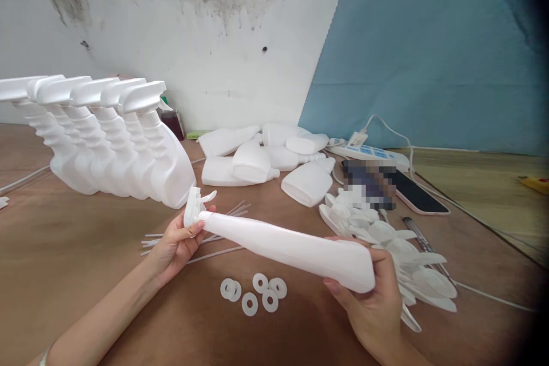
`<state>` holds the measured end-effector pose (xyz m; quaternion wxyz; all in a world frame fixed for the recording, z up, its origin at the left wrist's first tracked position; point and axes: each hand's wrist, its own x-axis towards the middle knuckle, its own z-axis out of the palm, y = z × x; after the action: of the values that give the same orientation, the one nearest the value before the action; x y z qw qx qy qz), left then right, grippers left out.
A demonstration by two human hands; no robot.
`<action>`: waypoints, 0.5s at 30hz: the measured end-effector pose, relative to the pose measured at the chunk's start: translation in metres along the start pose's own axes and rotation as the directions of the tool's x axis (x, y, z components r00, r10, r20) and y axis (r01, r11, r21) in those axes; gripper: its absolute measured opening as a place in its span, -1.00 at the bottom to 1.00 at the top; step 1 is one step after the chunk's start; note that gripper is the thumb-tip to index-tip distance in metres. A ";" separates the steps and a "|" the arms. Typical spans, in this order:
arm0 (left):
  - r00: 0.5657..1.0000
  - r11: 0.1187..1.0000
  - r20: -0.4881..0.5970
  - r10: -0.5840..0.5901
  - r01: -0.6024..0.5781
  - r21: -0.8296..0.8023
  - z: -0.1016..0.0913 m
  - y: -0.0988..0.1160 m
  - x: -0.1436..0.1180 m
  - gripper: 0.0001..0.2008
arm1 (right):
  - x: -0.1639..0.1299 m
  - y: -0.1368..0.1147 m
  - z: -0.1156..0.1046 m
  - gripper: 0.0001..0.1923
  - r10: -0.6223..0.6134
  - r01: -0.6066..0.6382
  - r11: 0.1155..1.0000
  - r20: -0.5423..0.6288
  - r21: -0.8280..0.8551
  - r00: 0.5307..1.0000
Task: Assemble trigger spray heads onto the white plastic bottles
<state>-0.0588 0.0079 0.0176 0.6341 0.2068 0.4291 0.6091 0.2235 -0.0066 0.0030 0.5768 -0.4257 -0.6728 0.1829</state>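
A: The right hand (377, 309) is wrapped around the fat base of the bottle (291, 249), fingers curled under it and thumb on top. The bottle lies nearly level in the air above the table (64, 251), neck pointing to the person's left.

B: And the left hand (175, 243)?

A: Its fingers are closed around the trigger head (194, 211) right at the neck. Whether the head is seated all the way cannot be told from here.

B: What could go wrong?

A: The head looks as if it could go on crooked if it tilts against the neck, since the bottle is held only at its two ends. A slack grip at the base might let the bottle roll in the palm.

B: Anything close below?

A: The rings (253, 291) lie just under the bottle's middle, and the straws (201, 240) are right beside the left fingers. A dropped wrist could scatter both.

B: Room to move?

A: To the left, the row of finished bottles (107, 143) stands near; a swing of the elbow could topple them. To the right sits a pile of caps (394, 251), with a phone (418, 194) and a power strip (369, 152) behind it. The open brown surface lies toward the person, in front of the rings.
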 end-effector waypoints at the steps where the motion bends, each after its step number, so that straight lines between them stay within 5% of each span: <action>1: 1.000 1.000 -0.003 -0.004 0.004 -0.002 0.000 0.000 -0.001 -0.63 | -0.001 0.000 0.000 -0.63 -0.002 0.002 1.000 -0.004 -0.005 1.000; 8: 0.999 0.999 -0.001 -0.040 0.040 0.016 0.001 0.000 -0.002 -0.75 | -0.012 0.003 0.003 -0.47 -0.016 0.017 1.000 -0.045 0.019 0.999; 15: 1.000 0.999 0.021 -0.022 0.021 0.047 -0.003 -0.004 0.000 -0.79 | -0.011 0.010 0.002 -0.58 0.014 -0.018 0.997 0.061 0.073 0.998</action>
<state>-0.0587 0.0069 0.0129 0.6403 0.2234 0.4387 0.5896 0.2250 -0.0089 -0.0113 0.5700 -0.4037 -0.6794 0.2250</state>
